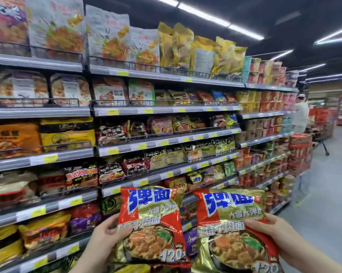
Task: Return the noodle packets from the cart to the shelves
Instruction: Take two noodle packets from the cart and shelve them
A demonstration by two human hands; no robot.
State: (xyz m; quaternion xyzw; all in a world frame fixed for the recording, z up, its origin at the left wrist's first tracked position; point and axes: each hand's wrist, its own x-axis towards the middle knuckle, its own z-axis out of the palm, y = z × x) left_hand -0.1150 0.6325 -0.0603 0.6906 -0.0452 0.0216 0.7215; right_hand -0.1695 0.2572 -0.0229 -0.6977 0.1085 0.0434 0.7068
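I hold up two matching red-and-gold noodle packets with blue lettering and a bowl picture. My left hand (107,230) grips the left noodle packet (152,227) by its left edge. My right hand (268,231) grips the right noodle packet (229,231) by its right edge. The two packets hang side by side, upright, in front of the lower shelves (126,188). The cart is out of view.
Tall shelving packed with noodle bags and cups runs along the left, from near me far down the aisle (264,115). The grey aisle floor (327,194) opens to the right. A person in white (301,115) stands at the far end.
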